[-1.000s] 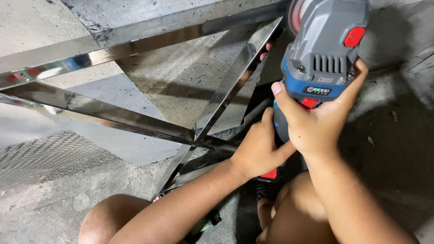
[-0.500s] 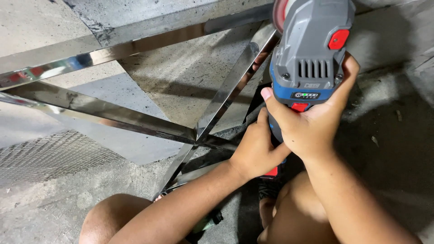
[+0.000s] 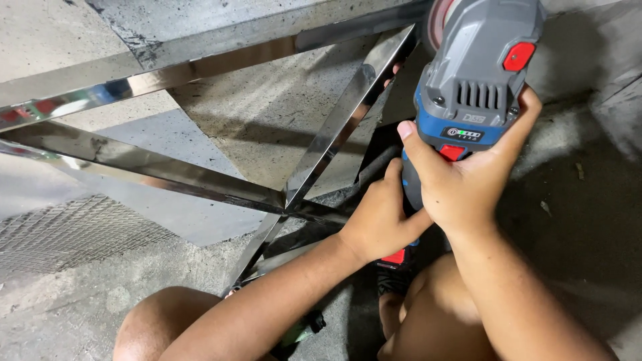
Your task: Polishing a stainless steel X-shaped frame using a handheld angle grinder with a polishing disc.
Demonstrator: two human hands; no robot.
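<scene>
Up near the top right corner of the view, a cordless grinder (image 3: 478,73) with a grey and blue body is gripped in both hands. Its vented grey housing faces the camera, with a red button on the upper right side and a small row of lights on the blue band below the vents. A reddish disc (image 3: 438,20) shows at the grinder's far end, just beside the upper end of a shiny metal bar (image 3: 334,137); whether the two touch cannot be told.

The right hand (image 3: 468,180) is closed around the blue base of the grinder, thumb up the left side and fingers wrapped over the right. The left hand (image 3: 378,217) is closed low against the tool's dark handle, just left of the right hand and touching it.

That slanted bar runs down from the disc to a joint (image 3: 287,204) where it meets two other polished bars, one long bar (image 3: 134,164) coming from the left edge and another bar (image 3: 200,63) crossing along the top. All lie on a rough concrete floor (image 3: 267,120). A metal mesh sheet (image 3: 60,234) rests at the left edge. The person's bare knee (image 3: 157,327) shows at the bottom.
</scene>
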